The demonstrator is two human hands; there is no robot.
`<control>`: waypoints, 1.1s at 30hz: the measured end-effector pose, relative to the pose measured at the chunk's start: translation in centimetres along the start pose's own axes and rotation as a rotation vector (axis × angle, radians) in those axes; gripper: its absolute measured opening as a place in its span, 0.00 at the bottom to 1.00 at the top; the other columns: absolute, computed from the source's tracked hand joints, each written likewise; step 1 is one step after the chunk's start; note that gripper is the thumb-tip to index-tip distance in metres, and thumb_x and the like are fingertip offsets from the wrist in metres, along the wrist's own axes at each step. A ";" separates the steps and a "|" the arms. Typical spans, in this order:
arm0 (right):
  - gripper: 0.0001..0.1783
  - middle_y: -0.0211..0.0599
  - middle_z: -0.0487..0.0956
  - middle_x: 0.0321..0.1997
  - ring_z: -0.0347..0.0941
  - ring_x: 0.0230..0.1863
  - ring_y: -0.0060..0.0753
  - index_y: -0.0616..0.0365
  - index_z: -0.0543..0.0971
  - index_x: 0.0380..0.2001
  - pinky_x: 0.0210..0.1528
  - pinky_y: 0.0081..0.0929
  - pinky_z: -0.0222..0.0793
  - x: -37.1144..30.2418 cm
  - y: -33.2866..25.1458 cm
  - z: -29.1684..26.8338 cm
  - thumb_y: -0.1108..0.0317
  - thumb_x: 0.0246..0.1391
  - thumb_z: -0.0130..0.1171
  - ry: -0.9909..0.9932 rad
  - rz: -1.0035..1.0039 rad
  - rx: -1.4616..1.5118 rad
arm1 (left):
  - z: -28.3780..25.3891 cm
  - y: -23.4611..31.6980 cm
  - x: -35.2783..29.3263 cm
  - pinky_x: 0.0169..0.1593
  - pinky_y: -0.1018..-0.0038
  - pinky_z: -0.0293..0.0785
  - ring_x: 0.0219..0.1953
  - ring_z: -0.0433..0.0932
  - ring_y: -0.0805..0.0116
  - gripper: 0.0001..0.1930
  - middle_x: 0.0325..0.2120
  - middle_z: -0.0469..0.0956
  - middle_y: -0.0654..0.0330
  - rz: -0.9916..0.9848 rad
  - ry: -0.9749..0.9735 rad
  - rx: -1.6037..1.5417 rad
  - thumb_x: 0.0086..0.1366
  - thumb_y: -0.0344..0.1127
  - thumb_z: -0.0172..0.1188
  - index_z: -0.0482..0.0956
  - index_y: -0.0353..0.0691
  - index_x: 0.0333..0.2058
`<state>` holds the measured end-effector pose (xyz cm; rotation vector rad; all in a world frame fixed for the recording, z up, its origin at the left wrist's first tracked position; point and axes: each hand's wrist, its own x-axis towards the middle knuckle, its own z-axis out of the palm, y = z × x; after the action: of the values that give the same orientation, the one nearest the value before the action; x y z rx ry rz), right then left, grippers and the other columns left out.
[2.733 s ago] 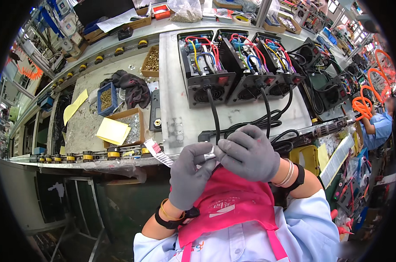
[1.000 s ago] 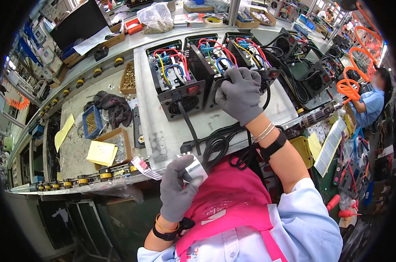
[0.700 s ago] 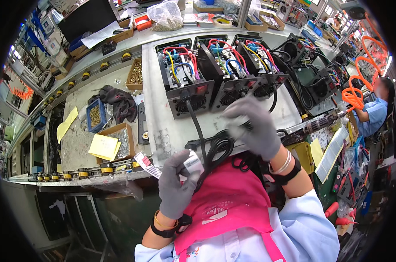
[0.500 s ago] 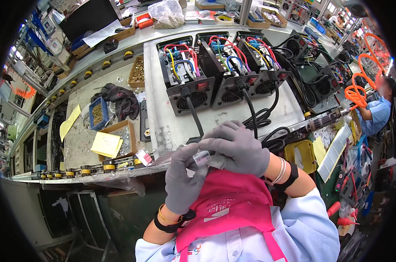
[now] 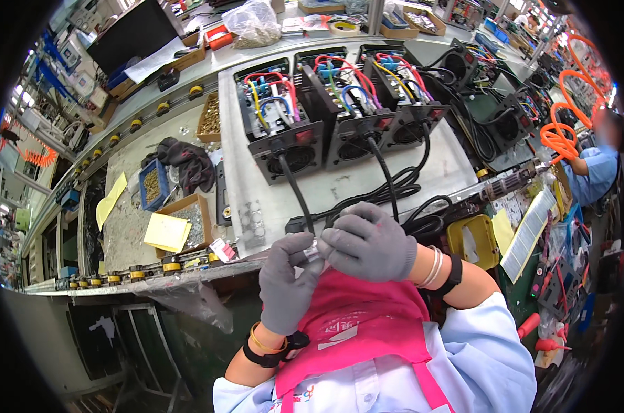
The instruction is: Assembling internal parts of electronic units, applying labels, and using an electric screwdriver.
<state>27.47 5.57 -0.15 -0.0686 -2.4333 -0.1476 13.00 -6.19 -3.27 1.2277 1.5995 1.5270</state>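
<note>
My left hand (image 5: pixel 286 279), in a grey glove, pinches a small shiny whitish piece (image 5: pixel 312 253) between thumb and fingers. Its exact kind is too small to make out. Close against it, my right hand (image 5: pixel 370 242), gloved too, has its fingers bent together; whether they grip the piece is hidden. Both hands are above the bench's near edge. Beyond them stand three open black power units (image 5: pixel 286 153) with coloured wires, fans and red switches. Black power cords (image 5: pixel 299 196) run from the units toward my hands, and a dark plug (image 5: pixel 296 225) lies just beyond my left hand.
On the left lie a blue bin (image 5: pixel 149 199) of small parts, a dark cloth (image 5: pixel 188 165) and a cardboard box with yellow paper (image 5: pixel 166 230). A power screwdriver (image 5: pixel 508 187) and a yellow tray (image 5: pixel 489 241) are at the right. Another person (image 5: pixel 594 172) sits far right.
Both hands stay close together around the small piece, and the right fingers have curled in more. The view has shifted slightly, so the power units appear a little further left.
</note>
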 end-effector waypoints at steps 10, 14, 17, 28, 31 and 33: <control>0.10 0.26 0.74 0.33 0.73 0.37 0.30 0.51 0.76 0.29 0.41 0.33 0.71 -2.0 0.5 0.7 0.64 0.39 0.59 0.006 0.112 0.116 | 0.9 -0.2 0.1 0.39 0.77 0.78 0.35 0.82 0.70 0.17 0.37 0.79 0.55 0.099 -0.036 0.135 0.56 0.22 0.64 0.71 0.32 0.43; 0.08 0.24 0.73 0.30 0.71 0.37 0.28 0.49 0.76 0.24 0.42 0.31 0.70 -2.8 0.4 0.3 0.65 0.34 0.60 0.102 -0.022 -0.071 | 1.3 0.5 0.3 0.39 0.78 0.77 0.37 0.81 0.71 0.17 0.38 0.78 0.56 -0.005 -0.074 0.085 0.57 0.21 0.63 0.71 0.32 0.44; 0.09 0.24 0.74 0.33 0.70 0.40 0.27 0.49 0.77 0.27 0.44 0.30 0.70 -3.8 0.9 0.5 0.65 0.36 0.59 0.102 -0.057 -0.076 | 1.4 0.7 0.5 0.42 0.79 0.75 0.40 0.78 0.71 0.19 0.40 0.75 0.57 -0.173 -0.136 -0.114 0.56 0.20 0.61 0.69 0.31 0.47; 0.04 0.33 0.73 0.56 0.64 0.61 0.41 0.48 0.79 0.22 0.58 0.39 0.60 -7.7 15.0 -3.3 0.67 0.39 0.64 0.149 0.553 -0.273 | 1.0 -0.6 0.5 0.50 0.74 0.73 0.46 0.77 0.65 0.22 0.45 0.73 0.51 -0.179 -0.139 -0.165 0.57 0.18 0.58 0.65 0.31 0.50; 0.06 0.31 0.72 0.57 0.64 0.61 0.42 0.48 0.80 0.25 0.59 0.39 0.61 -8.8 17.1 -2.8 0.63 0.41 0.65 0.004 0.477 -0.332 | 1.5 -0.2 0.1 0.47 0.75 0.73 0.48 0.77 0.65 0.23 0.44 0.74 0.50 -0.149 -0.105 -0.116 0.57 0.19 0.58 0.64 0.31 0.51; 0.06 0.32 0.73 0.56 0.65 0.60 0.42 0.49 0.80 0.25 0.59 0.39 0.61 -9.8 18.8 -3.2 0.63 0.41 0.66 0.007 0.468 -0.337 | 1.5 0.3 0.4 0.47 0.75 0.73 0.47 0.77 0.65 0.23 0.44 0.74 0.51 -0.147 -0.122 -0.114 0.56 0.19 0.59 0.64 0.31 0.50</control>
<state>38.71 23.73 -2.42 -0.7764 -2.2919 -0.3397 14.25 -5.23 -3.19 1.0945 1.4686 1.4035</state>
